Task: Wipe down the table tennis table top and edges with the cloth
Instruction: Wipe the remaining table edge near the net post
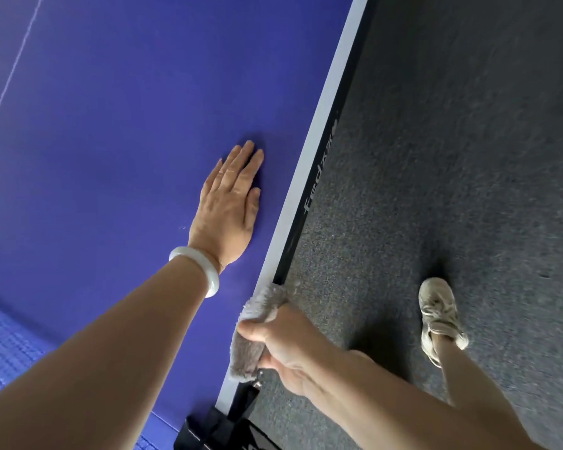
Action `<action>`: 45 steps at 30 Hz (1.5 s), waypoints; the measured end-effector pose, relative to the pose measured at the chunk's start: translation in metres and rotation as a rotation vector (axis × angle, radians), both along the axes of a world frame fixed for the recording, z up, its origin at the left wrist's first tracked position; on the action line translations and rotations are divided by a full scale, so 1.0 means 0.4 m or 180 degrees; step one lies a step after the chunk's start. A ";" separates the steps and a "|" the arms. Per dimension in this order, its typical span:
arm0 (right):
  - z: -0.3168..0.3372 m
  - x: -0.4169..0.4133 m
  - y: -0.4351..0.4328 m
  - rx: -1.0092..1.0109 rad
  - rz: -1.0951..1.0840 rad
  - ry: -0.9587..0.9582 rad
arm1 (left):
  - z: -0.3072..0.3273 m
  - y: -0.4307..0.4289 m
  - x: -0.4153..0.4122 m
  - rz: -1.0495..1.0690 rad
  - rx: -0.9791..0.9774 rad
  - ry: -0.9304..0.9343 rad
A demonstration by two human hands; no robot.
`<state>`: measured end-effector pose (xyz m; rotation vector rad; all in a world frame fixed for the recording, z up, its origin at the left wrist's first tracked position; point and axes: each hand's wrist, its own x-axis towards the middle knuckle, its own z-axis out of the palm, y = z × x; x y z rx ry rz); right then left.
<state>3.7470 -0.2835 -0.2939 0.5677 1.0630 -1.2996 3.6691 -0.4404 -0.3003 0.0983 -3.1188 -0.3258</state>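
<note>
A person's right hand [286, 345], at lower centre of the frame, gripped the grey cloth [247, 352], thumb and curled fingers folding it over the white-lined rim of the table tennis table [111, 125], apparently to wipe its black side edge [327, 151]. The left hand [229, 203], at centre, lay flat on the blue top, fingers straight and close together, seemingly as a brace. Pale lettering [316, 186] on that edge began "fed"; the rest was unclear.

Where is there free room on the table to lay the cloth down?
Free: the blue top between the thin white line and the left hand. Crowded: the near edge, where the right hand grips the cloth.
</note>
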 end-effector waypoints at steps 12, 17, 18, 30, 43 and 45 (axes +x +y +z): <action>0.004 -0.116 -0.004 -0.0015 -0.0647 0.2214 | -0.004 -0.005 0.004 0.0062 0.0057 0.0038; 0.006 0.075 -0.017 -0.0067 -0.0288 0.2820 | 0.001 0.001 0.006 0.0122 0.0061 0.0041; 0.001 0.088 -0.019 -0.0014 -0.0156 0.2854 | 0.002 0.002 0.007 0.0119 0.0063 0.0032; -0.062 -0.343 -0.105 0.0654 -0.1860 0.3132 | -0.006 -0.005 0.001 0.0113 0.0061 0.0034; -0.098 -0.232 -0.098 0.0318 -0.1723 0.2938 | -0.009 -0.006 -0.001 0.0150 0.0100 -0.0024; -0.107 -0.332 -0.096 0.0444 -0.1680 0.2981 | -0.007 -0.005 0.000 0.0145 0.0074 -0.0032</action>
